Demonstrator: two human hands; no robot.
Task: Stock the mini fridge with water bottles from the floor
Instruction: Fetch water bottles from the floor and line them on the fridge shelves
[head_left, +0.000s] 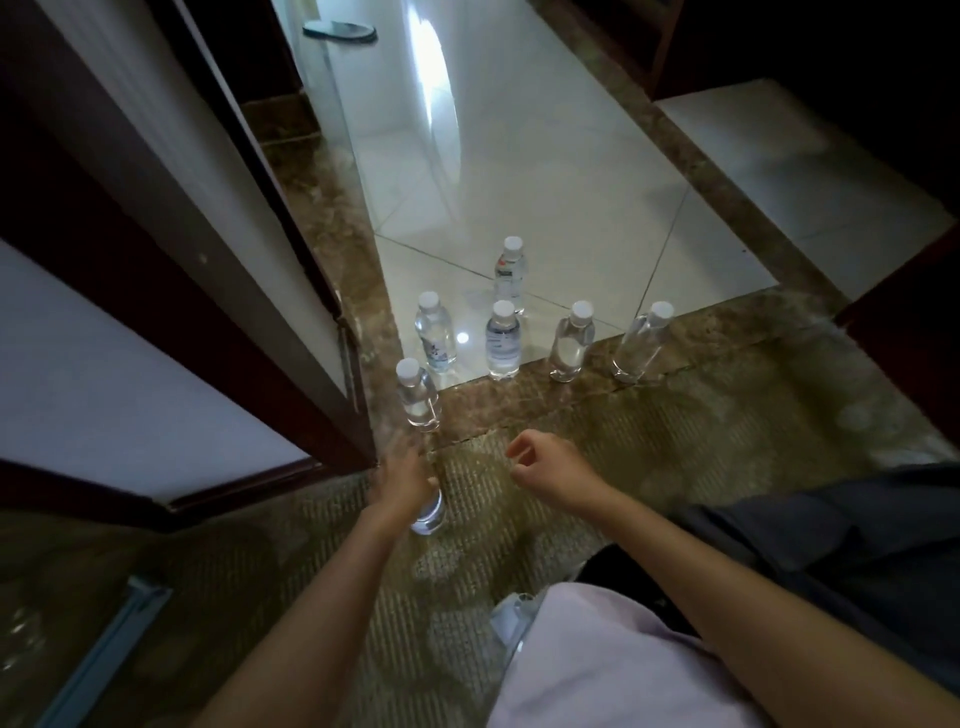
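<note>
Left hand (402, 480) grips a blurred bottle (428, 512), base toward the camera.

floor tiles (545, 171): white, glossy, smooth; reflecting a bright streak of light.
tile border (519, 400): brown mottled stone, polished, showing a hairline crack.
carpet (363, 597): olive-brown cloth, matt, ribbed texture showing.
water bottles (503, 340): clear plastic, glossy, glinting; caps white, matt plastic.
door frame (156, 270): dark wood, looking satin-smooth; panels matt white.
bottle in left hand (428, 512): clear plastic, motion-blurred.
shirt (597, 660): pale pink cloth, matt.
trousers (831, 551): dark grey cloth, creasing.
</note>
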